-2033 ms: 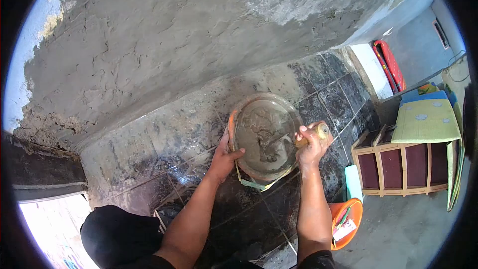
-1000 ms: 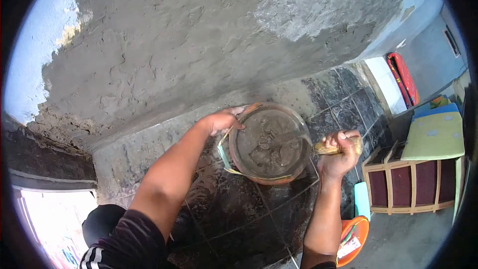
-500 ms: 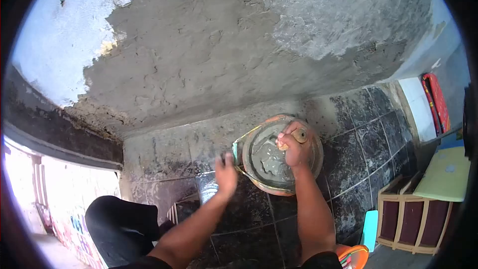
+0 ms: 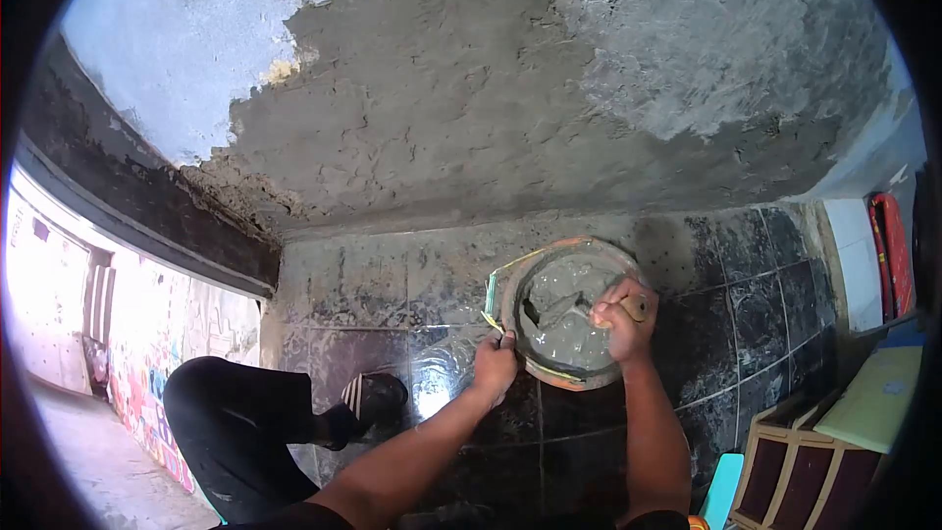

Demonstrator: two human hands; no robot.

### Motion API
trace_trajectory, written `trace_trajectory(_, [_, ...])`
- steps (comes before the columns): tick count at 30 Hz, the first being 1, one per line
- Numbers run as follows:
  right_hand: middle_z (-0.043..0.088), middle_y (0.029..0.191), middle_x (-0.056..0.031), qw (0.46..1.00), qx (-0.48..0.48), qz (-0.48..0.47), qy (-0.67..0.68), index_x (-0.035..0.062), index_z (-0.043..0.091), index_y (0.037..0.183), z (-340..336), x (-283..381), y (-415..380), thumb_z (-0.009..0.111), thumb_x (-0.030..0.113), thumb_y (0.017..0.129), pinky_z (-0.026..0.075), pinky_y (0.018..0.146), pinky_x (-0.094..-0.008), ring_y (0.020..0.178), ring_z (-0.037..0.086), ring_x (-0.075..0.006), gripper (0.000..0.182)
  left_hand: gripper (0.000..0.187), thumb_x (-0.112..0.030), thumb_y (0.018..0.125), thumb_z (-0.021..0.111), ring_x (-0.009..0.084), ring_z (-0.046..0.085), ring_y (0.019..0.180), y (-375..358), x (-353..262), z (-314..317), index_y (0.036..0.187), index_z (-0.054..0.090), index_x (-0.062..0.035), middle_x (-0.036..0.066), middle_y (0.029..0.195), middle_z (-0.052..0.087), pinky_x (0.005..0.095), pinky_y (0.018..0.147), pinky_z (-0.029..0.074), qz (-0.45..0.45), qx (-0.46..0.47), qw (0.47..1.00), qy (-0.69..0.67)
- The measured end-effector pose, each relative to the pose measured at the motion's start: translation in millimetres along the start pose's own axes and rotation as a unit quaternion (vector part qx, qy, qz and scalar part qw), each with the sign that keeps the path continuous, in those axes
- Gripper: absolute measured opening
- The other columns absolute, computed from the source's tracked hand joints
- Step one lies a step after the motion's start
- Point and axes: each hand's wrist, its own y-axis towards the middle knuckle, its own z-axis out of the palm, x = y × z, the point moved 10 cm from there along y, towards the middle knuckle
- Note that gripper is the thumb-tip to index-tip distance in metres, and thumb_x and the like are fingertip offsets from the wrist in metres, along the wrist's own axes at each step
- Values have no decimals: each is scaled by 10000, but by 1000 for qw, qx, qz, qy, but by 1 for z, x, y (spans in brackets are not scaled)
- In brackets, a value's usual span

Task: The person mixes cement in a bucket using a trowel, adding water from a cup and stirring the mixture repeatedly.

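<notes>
A round bucket [image 4: 514, 285] of wet grey mortar [image 4: 569, 329] stands on the tiled floor, with a yellow band and a pale green grip [image 4: 490, 296] at its left side. My right hand [image 4: 630, 319] is closed around the wooden handle [image 4: 638, 307] of a trowel, over the right part of the bucket. The trowel's blade is mostly hidden in the mortar. At the bucket's near left edge, my left hand [image 4: 496, 363] is closed on the rim, its thumb up on the edge.
Ahead rises a wall with a broad patch of damp grey plaster [image 4: 432, 108] beside pale blue paint. My shoe [image 4: 378, 400] is on the dark tiles left of the bucket. A wooden rack [image 4: 795, 471] and a red item [image 4: 888, 255] stand at the right.
My left hand has gone from open beside the bucket to holding its rim. My right hand still grips the trowel, and the mortar's surface has been stirred up. The view has shifted.
</notes>
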Motion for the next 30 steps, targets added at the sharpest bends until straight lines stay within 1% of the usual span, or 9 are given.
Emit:
trace_trajectory(7, [584,638,-102,994,-93,-24,43,16,519,734,-45,9,-20,599,-24,712,502,563,-320,556,587,-176,92,319,-239,1004,574,222,614,830,11,-1,0,1089,667,54,173,914,695,377,803,478,-6,41,998,-42])
trace_trajectory(9, [565,638,-100,994,-94,-48,20,27,504,732,-56,14,-26,593,-4,717,508,566,-329,547,573,-176,95,374,-282,1002,587,215,632,807,9,-27,-6,1086,656,77,145,920,700,374,747,490,23,33,995,91])
trace_trajectory(14, [533,660,-92,992,-117,-30,36,46,481,768,-65,29,-31,561,26,735,496,586,-348,554,534,-179,89,418,-346,978,599,237,650,756,52,-46,-4,970,687,63,164,803,690,402,719,492,69,86,985,133])
trace_trajectory(16, [501,651,-81,990,-133,-21,41,57,470,805,-61,32,-29,545,45,746,483,606,-357,560,510,-181,97,478,-363,955,600,403,658,1077,85,-41,0,1128,658,79,302,1094,679,427,942,476,64,92,964,240])
trace_trajectory(17, [494,651,-74,984,-167,-35,47,62,466,817,-61,40,-28,556,52,754,477,611,-356,558,503,-179,110,478,-363,955,600,403,658,1077,94,-52,-2,1128,658,79,302,1094,679,427,942,476,63,94,966,234])
trace_trajectory(19, [487,650,-66,978,-198,-48,49,67,462,829,-51,52,-24,566,60,763,472,616,-354,557,496,-176,123,449,-385,956,601,268,677,787,109,-81,8,971,695,54,202,848,701,399,744,502,107,146,946,269])
trace_trajectory(21, [505,647,-76,961,-236,-115,91,38,487,816,-45,68,-14,566,32,748,493,580,-346,528,503,-172,105,455,-387,952,605,277,681,811,117,-110,9,991,695,57,213,867,704,399,762,503,101,153,940,289])
trace_trajectory(25, [499,676,-85,941,-282,-130,136,42,477,802,-36,53,21,592,26,754,486,576,-342,548,503,-193,125,459,-391,945,614,292,685,874,145,-129,21,1050,698,49,226,912,707,407,796,506,141,206,923,293])
trace_trajectory(30, [528,690,-87,943,-275,-153,104,26,491,793,-19,25,64,606,13,741,495,576,-332,573,540,-195,127,492,-415,943,621,302,685,916,135,-131,14,1061,693,58,241,953,704,411,823,505,136,175,950,220])
